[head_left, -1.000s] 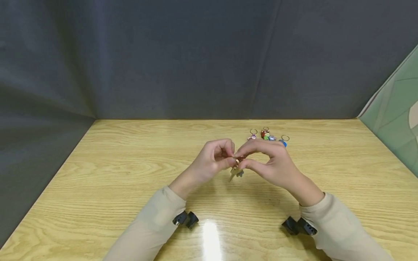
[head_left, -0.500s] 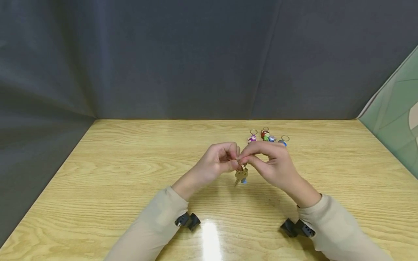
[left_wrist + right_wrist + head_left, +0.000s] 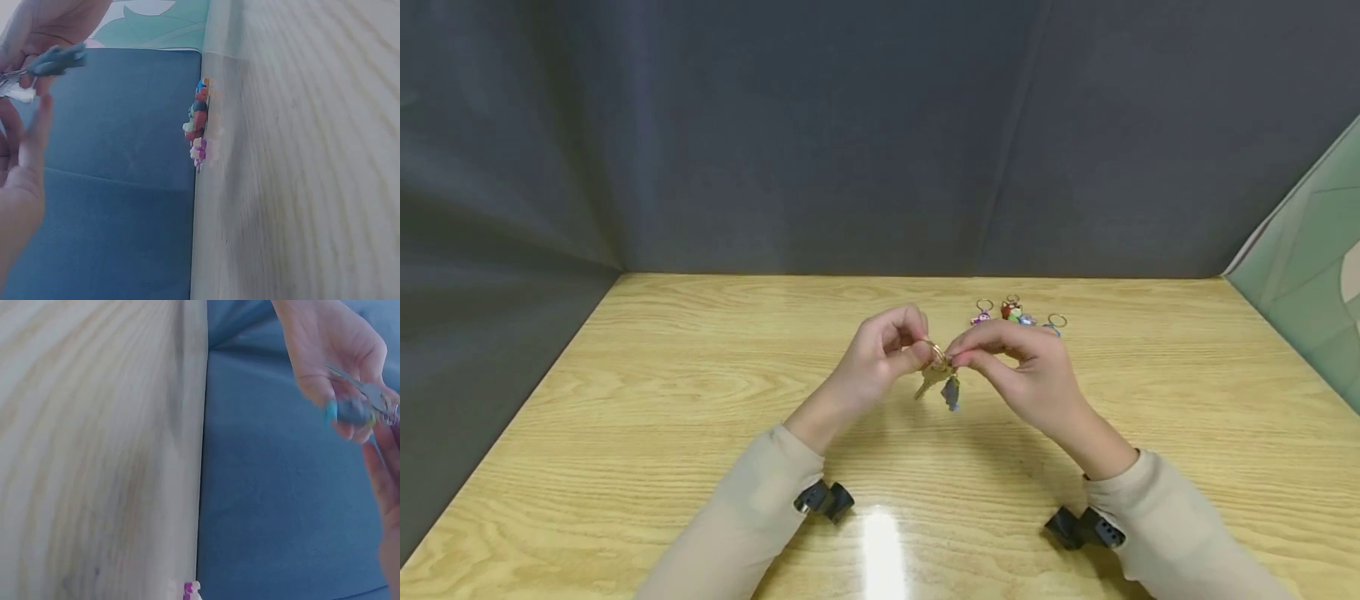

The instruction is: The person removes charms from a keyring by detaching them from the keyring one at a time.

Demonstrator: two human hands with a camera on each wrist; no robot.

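Left hand and right hand: both pinching key ring above counter; brass key hanging below; charm keychains at 1 o'clock.

Wooden table (glossy), grey fabric backdrop behind.

Curtained recording booth, wooden table

Keychains probably crowd behind right hand.
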